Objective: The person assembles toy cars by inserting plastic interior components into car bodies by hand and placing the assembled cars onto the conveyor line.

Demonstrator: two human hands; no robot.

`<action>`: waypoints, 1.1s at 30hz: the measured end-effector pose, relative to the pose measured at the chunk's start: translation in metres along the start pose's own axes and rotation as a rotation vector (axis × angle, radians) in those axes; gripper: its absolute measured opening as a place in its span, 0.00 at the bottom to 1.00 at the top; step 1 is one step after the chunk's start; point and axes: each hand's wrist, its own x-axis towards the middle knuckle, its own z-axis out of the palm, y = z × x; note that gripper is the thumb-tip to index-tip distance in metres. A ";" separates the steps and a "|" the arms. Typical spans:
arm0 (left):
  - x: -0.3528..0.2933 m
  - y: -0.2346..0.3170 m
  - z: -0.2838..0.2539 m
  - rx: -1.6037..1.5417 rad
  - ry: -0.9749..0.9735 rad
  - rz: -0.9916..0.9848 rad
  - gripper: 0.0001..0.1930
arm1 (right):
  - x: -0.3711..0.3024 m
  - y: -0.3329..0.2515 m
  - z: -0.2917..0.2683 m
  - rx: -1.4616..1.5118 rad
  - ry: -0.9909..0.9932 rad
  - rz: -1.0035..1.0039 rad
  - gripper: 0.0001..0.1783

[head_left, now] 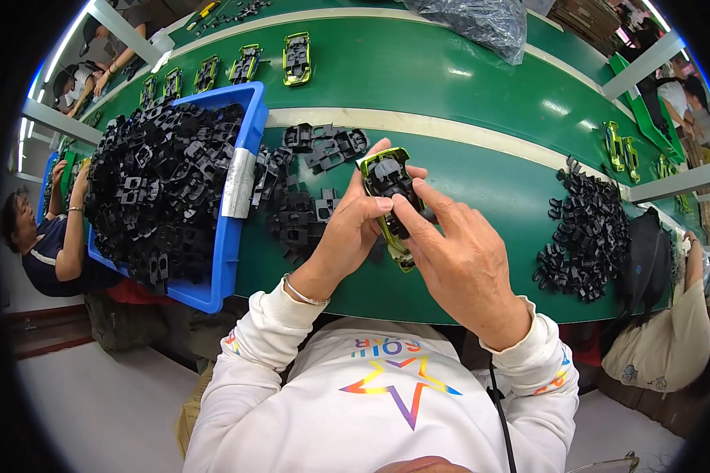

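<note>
Above the near part of the green table I hold a shiny yellow-green toy car shell [405, 258], tilted, its hollow side facing me. A black plastic insert [386, 175] sits inside the shell. My left hand [345, 232] is closed around the shell's left side, thumb on the black part. From the right, my right hand [467, 256] grips the shell, fingertips pressed on the insert and rim. My fingers hide the shell's middle. Loose black inserts [327, 146] lie on the table just left of my hands.
A blue crate [230, 236] heaped with black inserts stands at left. Small black parts [584, 229] lie piled at right. On the far belt [386, 59] stands a row of green shells [297, 59]. Co-workers sit at left [51, 244] and right [670, 323].
</note>
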 end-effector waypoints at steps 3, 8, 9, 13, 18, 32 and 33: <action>0.001 -0.004 -0.006 0.018 -0.009 0.009 0.40 | 0.001 -0.002 0.001 -0.102 -0.023 -0.037 0.29; 0.003 -0.004 -0.004 0.012 -0.019 0.055 0.40 | 0.001 0.003 0.003 -0.047 0.056 -0.068 0.27; 0.004 -0.003 -0.004 0.038 -0.030 0.078 0.40 | 0.002 0.001 0.001 0.003 0.067 -0.031 0.27; 0.007 -0.002 -0.003 0.086 -0.028 0.110 0.41 | 0.002 -0.004 0.004 0.037 0.082 0.057 0.28; 0.006 0.001 0.001 0.057 -0.016 0.141 0.42 | 0.005 -0.010 0.004 0.180 0.121 0.120 0.28; 0.005 0.006 0.006 0.047 -0.016 0.176 0.43 | 0.009 -0.010 -0.007 0.318 0.120 0.118 0.26; 0.004 0.007 0.008 0.038 -0.022 0.170 0.43 | 0.009 -0.011 -0.008 0.278 0.111 0.109 0.26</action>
